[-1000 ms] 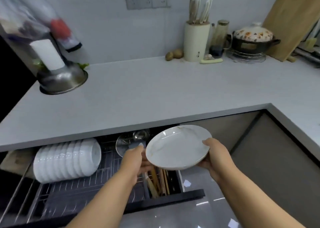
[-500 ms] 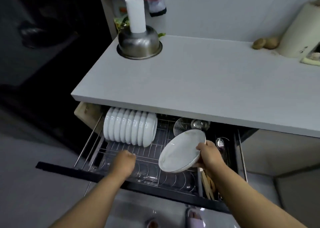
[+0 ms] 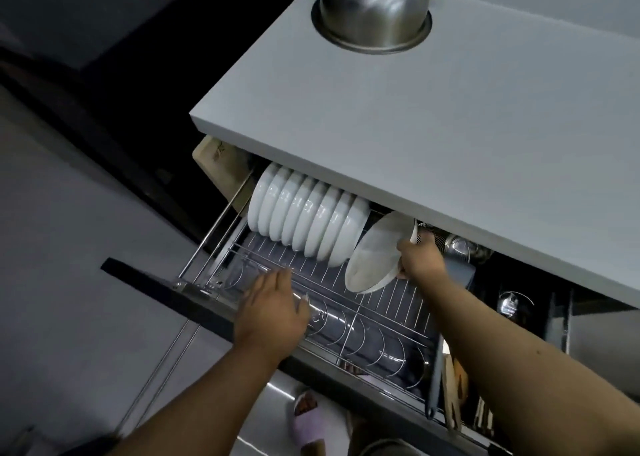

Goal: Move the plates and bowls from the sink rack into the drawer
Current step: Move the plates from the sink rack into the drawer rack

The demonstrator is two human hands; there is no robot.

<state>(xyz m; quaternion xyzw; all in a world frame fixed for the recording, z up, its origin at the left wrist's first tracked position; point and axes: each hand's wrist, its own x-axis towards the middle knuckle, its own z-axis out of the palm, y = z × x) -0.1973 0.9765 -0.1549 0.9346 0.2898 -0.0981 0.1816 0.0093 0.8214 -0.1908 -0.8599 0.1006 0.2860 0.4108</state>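
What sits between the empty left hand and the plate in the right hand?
In the head view, only bare wire rack of the open drawer separates the left hand from the plate held by the right hand; no dish stands there.

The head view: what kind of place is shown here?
Most likely a home kitchen. A pulled-out drawer with a wire dish rack under a grey countertop holds a row of white bowls; the right hand sets a plate there, and a steel bowl stands above.

Plain white bowls [image 3: 304, 220]; a white plate [image 3: 375, 253] faintly grey-marbled; pale grey counter [image 3: 433, 126]; silvery wire rack [image 3: 381, 317]; shiny steel bowl [image 3: 372, 5]; lilac slipper [image 3: 308, 421].
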